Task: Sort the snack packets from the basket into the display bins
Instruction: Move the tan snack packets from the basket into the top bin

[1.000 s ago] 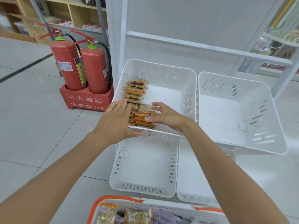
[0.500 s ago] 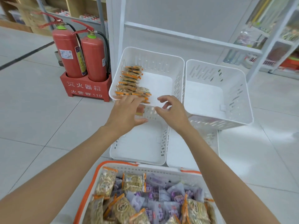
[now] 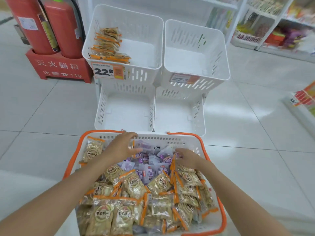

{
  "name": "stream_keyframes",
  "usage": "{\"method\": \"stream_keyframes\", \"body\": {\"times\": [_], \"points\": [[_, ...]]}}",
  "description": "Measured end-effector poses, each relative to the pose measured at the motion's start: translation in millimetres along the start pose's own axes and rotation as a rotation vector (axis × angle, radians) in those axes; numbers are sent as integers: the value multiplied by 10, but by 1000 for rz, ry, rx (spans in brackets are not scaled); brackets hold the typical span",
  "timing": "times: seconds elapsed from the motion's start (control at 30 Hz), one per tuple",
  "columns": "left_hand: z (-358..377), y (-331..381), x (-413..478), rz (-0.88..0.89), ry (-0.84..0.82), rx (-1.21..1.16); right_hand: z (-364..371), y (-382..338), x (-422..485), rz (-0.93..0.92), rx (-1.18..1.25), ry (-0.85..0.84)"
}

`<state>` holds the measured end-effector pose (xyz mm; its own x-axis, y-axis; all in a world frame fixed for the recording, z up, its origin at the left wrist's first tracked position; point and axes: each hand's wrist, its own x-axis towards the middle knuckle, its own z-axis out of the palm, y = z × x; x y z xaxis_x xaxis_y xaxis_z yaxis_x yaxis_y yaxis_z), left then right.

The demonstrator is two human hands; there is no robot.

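Basket is sitting on pale tiled floor, packets filling it. L hand is spreading open over far packets; R hand is resting on packets, grip unclear. White bins are standing beyond; extinguishers L, shelves R.

White plastic, orange trim, tan and purple packs, red in the corner.
Display bins plain white with slotted walls; basket white with an orange rim. Tan packets: gold-tan, orange edge strips, round emblem; the stack in the upper-left bin has the same colours. Purple packets: lilac with darker print. Price tag: white, black digits, orange block. Fire extinguishers red with white labels; stand red with white characters. Floor pale grey tile.
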<state>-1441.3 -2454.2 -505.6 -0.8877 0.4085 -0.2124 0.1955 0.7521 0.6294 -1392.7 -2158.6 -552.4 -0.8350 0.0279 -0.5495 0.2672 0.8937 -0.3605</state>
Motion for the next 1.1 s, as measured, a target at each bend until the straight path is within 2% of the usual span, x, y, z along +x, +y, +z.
{"method": "stream_keyframes", "body": {"times": [0.07,0.13,0.23,0.3,0.4,0.47,0.57,0.67,0.73,0.87,1.03,1.1], "points": [[94,17,-31,-5,-36,-20,117,74,-41,-13,-147,21],[177,54,-34,9,-76,-57,95,15,-115,-40,-126,105],[271,176,-47,27,-80,-175,-102,-223,-191,-114,120,221],[335,257,-68,17,-130,-295,-203,-453,-281,-223,361,229],[401,315,-73,-104,-196,-467,-235,-798,-433,-322,683,130],[412,279,-40,-205,-154,-568,-182,-922,-456,-340,749,58],[324,133,-44,-314,-116,-551,-28,-785,-369,-272,572,-32],[281,-7,-71,-344,-99,-624,207,-546,-288,-195,161,-252],[289,-32,-88,-356,-84,-651,306,-475,-270,-179,-9,-327],[326,-94,-129,-393,-117,-679,265,-442,-213,-173,11,-321],[352,-121,-201,-423,-173,-716,335,-498,-194,-223,-258,-321],[342,-94,-209,-419,-170,-711,374,-526,-194,-224,-234,-322]]}}
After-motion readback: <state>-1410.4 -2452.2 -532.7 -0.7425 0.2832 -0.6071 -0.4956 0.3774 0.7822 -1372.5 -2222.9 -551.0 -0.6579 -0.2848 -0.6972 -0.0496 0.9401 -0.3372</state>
